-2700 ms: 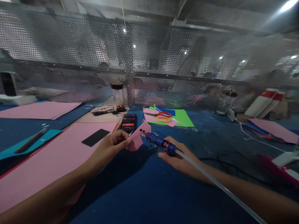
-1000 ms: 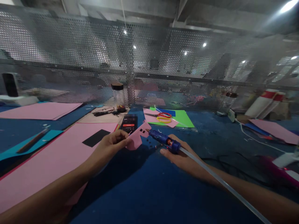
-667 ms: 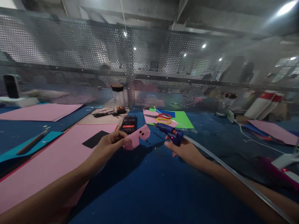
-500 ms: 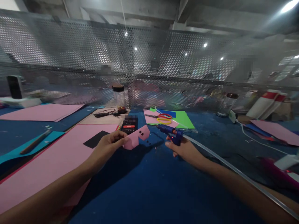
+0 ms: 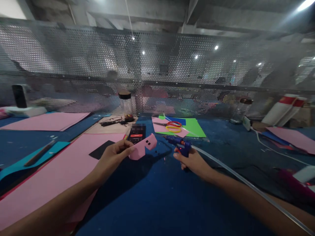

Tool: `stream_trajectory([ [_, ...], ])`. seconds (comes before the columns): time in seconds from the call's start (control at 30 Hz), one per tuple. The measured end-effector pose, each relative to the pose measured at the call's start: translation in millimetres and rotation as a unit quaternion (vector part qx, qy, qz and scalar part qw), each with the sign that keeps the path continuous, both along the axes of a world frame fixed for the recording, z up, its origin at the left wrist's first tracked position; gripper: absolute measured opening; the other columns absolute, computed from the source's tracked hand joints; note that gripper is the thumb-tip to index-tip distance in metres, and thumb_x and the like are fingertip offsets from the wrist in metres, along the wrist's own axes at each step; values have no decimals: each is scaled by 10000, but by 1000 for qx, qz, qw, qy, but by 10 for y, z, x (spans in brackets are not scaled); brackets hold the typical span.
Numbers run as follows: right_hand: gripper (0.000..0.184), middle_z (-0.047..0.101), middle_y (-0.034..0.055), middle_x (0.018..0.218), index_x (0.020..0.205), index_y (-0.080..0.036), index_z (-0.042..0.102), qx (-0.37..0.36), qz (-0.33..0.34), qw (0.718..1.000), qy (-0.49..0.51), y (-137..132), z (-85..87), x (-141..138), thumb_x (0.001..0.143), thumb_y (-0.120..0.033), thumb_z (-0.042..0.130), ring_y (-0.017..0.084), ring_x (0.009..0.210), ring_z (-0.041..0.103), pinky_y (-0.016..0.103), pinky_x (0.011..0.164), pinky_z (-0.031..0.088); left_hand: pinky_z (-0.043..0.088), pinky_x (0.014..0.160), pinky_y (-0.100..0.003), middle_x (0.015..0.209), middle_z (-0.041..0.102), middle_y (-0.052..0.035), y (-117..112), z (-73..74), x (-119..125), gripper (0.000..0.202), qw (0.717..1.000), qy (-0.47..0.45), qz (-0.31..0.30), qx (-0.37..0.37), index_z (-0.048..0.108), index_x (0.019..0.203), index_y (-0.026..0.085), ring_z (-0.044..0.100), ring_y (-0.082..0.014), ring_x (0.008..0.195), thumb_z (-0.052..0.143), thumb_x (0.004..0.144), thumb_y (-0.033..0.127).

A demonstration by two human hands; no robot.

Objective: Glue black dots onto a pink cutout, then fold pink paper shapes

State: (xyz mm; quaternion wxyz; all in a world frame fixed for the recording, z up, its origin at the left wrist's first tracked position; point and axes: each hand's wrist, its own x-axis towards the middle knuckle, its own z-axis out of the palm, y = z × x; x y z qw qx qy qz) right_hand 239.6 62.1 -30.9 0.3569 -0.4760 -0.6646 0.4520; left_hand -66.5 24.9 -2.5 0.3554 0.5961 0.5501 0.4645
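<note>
Between the thumb and fingers of my left hand (image 5: pixel 119 152) is a small pink paper cutout (image 5: pixel 138 151), pinched at its left end. Two small black squares sit near its right end. My right hand (image 5: pixel 190 160) is wrapped round the grip of a blue hot glue gun (image 5: pixel 180 146), with a red light showing on it. A long clear glue stick (image 5: pixel 228 170) runs out of its back over my right forearm. The gun's nozzle points left at the cutout, a short gap apart. Tiny black bits lie on the blue table (image 5: pixel 147 200) below.
Red-and-yellow-handled scissors (image 5: pixel 174 127) lie on coloured sheets (image 5: pixel 197 127) behind the gun. A phone (image 5: pixel 136 134) is behind the cutout. Pink sheets (image 5: pixel 61 173) with a black piece (image 5: pixel 100 150) spread leftward. A lidded jar (image 5: pixel 126 106) stands before the perforated metal screen (image 5: pixel 157 59).
The glue gun and my right hand have shifted slightly left and down. The cutout has tilted a little, still held in my left hand. The camera view has shifted slightly.
</note>
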Motion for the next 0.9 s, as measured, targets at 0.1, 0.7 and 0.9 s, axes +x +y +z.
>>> stream_trajectory([
  [0.1,356,540,-51,640,1042,-185,579,2,6,1000,-3,-4,14,7,822,-453,659,116,460,503,278,488,494,396,717,-266,795,628,13,18,-19,-16,281,1000,-1,3,4,669,862,201,548,-161,754,708,844,479],
  [0.7,309,531,-55,671,1030,-186,600,-3,25,1000,-2,31,31,17,848,-424,677,88,445,510,247,466,514,396,702,-259,763,629,14,-7,39,-2,243,1000,16,17,3,665,834,204,548,-166,737,698,840,445],
  [0.9,321,511,-65,669,1030,-191,595,-13,22,1000,4,11,61,4,829,-423,690,85,460,507,239,471,520,376,682,-259,746,615,16,24,10,-25,265,1000,23,12,3,667,844,200,528,-163,724,692,846,464],
])
